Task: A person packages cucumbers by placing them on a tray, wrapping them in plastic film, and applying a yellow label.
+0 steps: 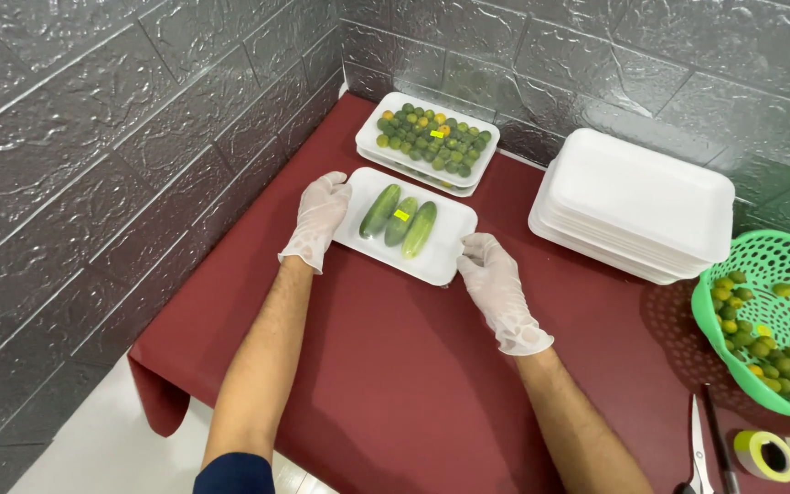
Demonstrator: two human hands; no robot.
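A white foam tray (441,249) wrapped in clear film lies on the dark red table and carries three cucumbers (400,220) with a small yellow sticker. My left hand (318,218), in a thin white glove, rests on the tray's left edge. Gloved the same way, my right hand (494,279) touches the tray's near right corner. Both hands hold the tray by its sides.
Behind it, wrapped trays of small green and yellow limes (429,137) are stacked against the grey brick wall. A pile of bare foam trays (637,201) stands at right. A green mesh basket (784,306) holds limes; scissors (699,453) and a tape roll (766,454) lie near it.
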